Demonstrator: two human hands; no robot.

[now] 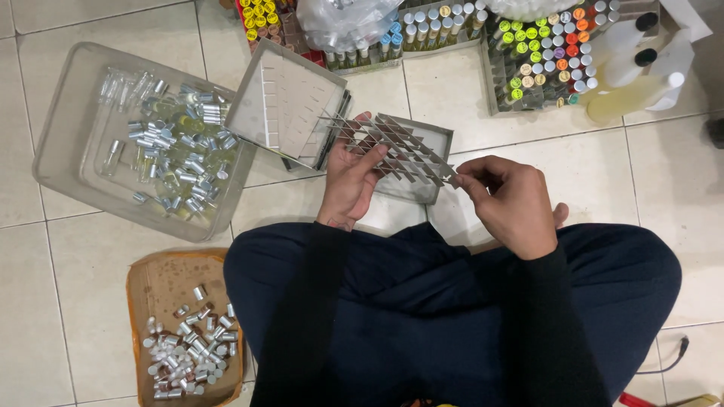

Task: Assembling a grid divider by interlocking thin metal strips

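Clear tub (56, 162), nine o'clock: loose small glass vials with silver caps lie heaped in it, unsorted.
Cardboard lid (143, 283), seven o'clock: it holds a pile of silver and white caps beside my knee.
Open grey box (253, 87), eleven o'clock: its lid leans up with white divider strips stacked flat inside.
Left hand (351, 177), centre: my fingers are spread under the near-left edge of the divider grid (396, 147), propping it, thumb on top.
Divider grid: a lattice of crossed card strips, pulled out slantwise, hanging over the grey box tray (441, 136) without being seated in it.
Right hand (509, 200), three o'clock of the grid: thumb and forefinger are pinched on the grid's right tip, so my hands are apart, one at each end.
Filled trays (543, 53), one o'clock: rows of vials with coloured caps stand packed, with pale squeeze bottles (633, 75) beside them.
Progress: I judge the lattice assembled but not squared or dropped into its tray; several trays look finished, and many loose vials remain.
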